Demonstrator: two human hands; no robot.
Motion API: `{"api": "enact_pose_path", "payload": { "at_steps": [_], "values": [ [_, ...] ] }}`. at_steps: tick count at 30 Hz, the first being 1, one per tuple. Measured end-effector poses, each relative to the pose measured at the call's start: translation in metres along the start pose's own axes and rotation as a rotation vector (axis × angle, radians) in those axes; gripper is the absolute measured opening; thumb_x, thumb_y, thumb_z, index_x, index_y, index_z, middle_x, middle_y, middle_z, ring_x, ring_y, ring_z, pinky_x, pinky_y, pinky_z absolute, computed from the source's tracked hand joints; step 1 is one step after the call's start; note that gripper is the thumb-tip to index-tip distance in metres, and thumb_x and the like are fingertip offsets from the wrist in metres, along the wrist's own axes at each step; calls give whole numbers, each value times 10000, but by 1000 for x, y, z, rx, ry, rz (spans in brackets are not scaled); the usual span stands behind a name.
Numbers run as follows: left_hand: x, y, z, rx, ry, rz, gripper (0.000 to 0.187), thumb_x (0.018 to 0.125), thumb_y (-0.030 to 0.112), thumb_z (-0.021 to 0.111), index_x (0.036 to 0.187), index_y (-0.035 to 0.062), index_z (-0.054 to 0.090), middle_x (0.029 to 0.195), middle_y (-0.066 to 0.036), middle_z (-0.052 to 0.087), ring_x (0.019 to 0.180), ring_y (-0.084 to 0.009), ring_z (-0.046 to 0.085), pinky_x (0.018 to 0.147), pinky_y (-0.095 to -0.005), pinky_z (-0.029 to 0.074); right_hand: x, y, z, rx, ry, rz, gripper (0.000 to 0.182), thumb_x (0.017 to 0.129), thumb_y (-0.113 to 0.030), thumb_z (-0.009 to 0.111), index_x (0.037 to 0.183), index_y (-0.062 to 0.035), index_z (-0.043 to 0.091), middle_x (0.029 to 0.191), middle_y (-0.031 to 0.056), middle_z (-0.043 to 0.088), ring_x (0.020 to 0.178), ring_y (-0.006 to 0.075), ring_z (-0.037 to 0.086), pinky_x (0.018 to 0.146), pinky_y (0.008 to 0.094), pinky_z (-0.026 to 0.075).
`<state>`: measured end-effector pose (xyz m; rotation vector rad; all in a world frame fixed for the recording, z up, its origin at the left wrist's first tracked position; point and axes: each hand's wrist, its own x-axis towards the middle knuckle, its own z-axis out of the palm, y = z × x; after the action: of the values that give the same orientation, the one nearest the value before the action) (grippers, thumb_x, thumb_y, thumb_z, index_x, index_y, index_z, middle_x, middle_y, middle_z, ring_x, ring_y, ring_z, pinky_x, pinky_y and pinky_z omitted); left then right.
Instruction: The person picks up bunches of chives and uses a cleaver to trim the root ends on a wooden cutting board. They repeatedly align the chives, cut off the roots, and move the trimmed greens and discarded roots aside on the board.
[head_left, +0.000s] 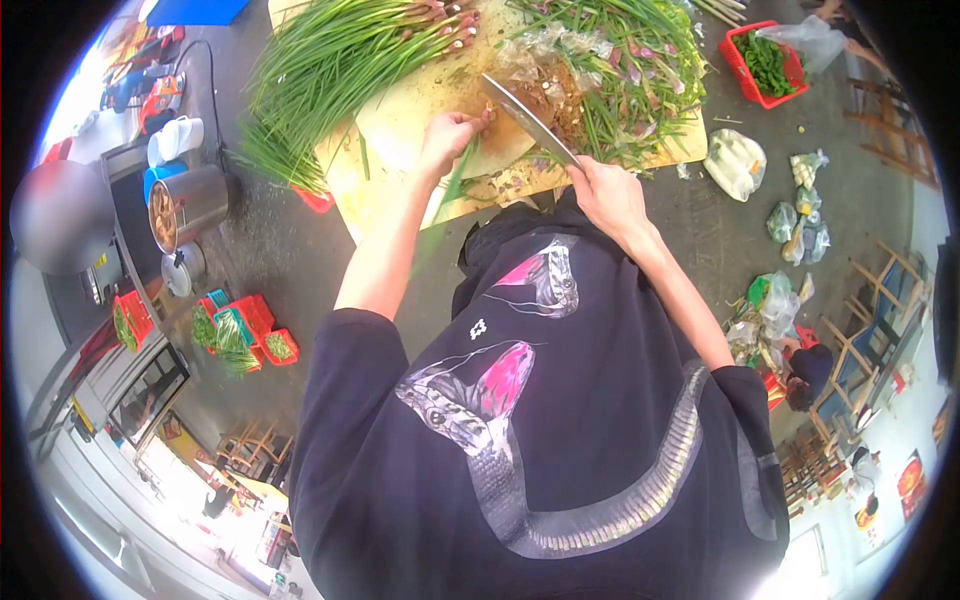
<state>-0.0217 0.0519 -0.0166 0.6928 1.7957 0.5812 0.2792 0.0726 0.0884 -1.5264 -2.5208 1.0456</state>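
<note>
My left hand [449, 142] pinches a spring onion [457, 183] near its root end, and its green leaves hang down toward my body, blurred. The handle of a kitchen knife [532, 122] is in my right hand [608, 200], with the blade pointing up and left toward the fingers of my left hand. Both hands are over the near part of a pale tabletop [395, 125]. A large heap of spring onions [335, 70] with reddish bulbs lies at the far left. To the right spreads a pile of trimmings [640, 85], with leaves, skins and brown soil.
A red basket of leafy greens [768, 75] and a white plastic bag [735, 163] stand on the floor at right, near several bagged vegetables [800, 215]. At left are a large metal pot [190, 205] and red crates [255, 318]. Other people are at the far right.
</note>
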Motion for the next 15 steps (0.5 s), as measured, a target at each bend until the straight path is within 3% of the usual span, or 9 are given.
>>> {"api": "enact_pose_path", "payload": {
  "at_steps": [6,15],
  "values": [
    [0,-7,1,-143,-6,25,263,901,255,836,819,20,750,781,-60,738,677,-135,616,654,-315,470,6,-3,13,-39,21,-79,255,1055,-287,614,1027,-56,717,900,201,767,829,437,742,738,546,589],
    [-10,5,-3,-79,-1,-27,234,911,235,838,844,26,754,806,-51,755,723,-124,638,694,-295,485,14,0,12,-100,19,-134,269,1056,-290,613,969,-50,700,861,207,761,782,428,747,687,541,591]
  ]
}}
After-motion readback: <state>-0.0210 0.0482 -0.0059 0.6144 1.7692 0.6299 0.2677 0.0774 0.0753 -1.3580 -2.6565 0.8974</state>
